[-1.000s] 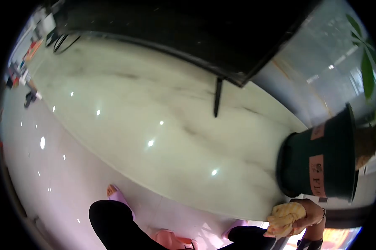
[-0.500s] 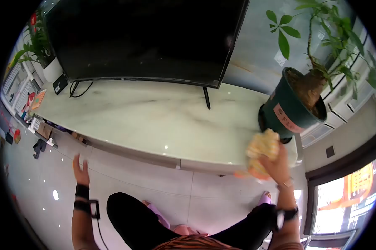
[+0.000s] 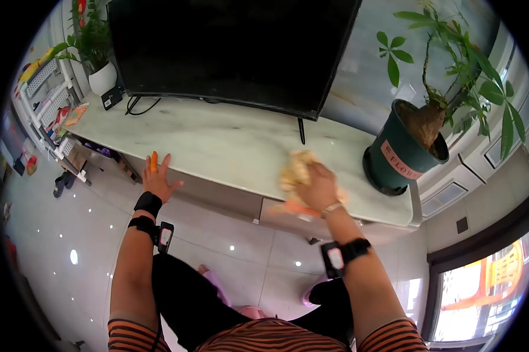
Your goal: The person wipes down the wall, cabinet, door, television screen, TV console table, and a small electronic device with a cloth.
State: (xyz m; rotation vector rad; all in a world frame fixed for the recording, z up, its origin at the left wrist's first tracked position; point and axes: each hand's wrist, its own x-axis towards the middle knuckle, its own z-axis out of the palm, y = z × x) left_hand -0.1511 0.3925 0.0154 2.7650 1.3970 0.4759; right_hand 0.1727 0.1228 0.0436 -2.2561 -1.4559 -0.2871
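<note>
My right hand (image 3: 319, 186) presses a yellow and orange cloth (image 3: 298, 169) onto the marble-patterned top of the TV cabinet (image 3: 217, 138), right of the middle near the front edge. The cloth looks blurred, and part of it droops over the edge. At the cabinet's front edge, further left, my left hand (image 3: 159, 177) has its fingers spread and holds nothing. One of its fingers has an orange covering. Whether that hand touches the cabinet is hard to tell. Both wrists wear black straps with small devices.
A large dark TV (image 3: 229, 53) stands on the cabinet, one foot (image 3: 301, 131) behind the cloth. A green flowerpot (image 3: 396, 149) with a leafy plant occupies the right end. A white pot (image 3: 103, 78) and a small black box (image 3: 111, 98) stand at the left end.
My right hand has moved the cloth left along the cabinet, away from the flowerpot. My left hand has risen from over the floor to the cabinet's front edge. The camera view has shifted.
</note>
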